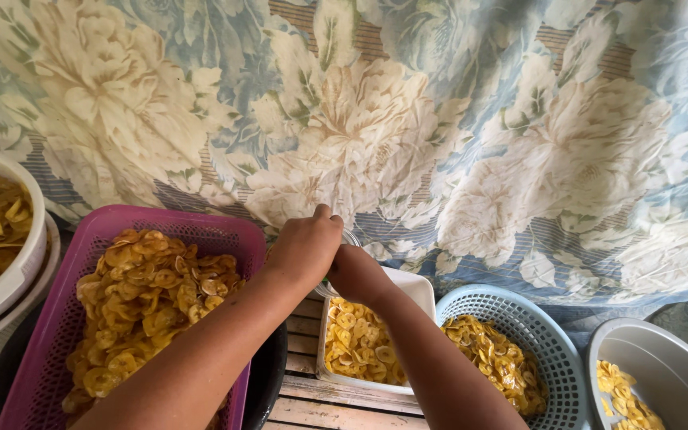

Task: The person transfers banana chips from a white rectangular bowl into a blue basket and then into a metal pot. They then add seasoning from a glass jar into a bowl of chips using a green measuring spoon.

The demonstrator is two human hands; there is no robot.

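My left hand [308, 243] and my right hand [356, 275] meet just above the far edge of a white rectangular tub [409, 282] full of yellow banana chips. The left hand's fingers curl down over a small clear plastic container [350, 236]; only its rim shows beside the knuckles. The right hand presses in under the left, its fingers hidden. Left of my arms, a pink slotted basket [161, 216] piled with fried chips sits in a black basin [271, 374].
A round blue basket [519, 299] of chips and a grey bowl [654, 350] with a few chips stand at the right. A white basket [21, 263] of long chips is at the left. A floral cloth [519, 119] covers the back; wooden slats [312, 402] lie below.
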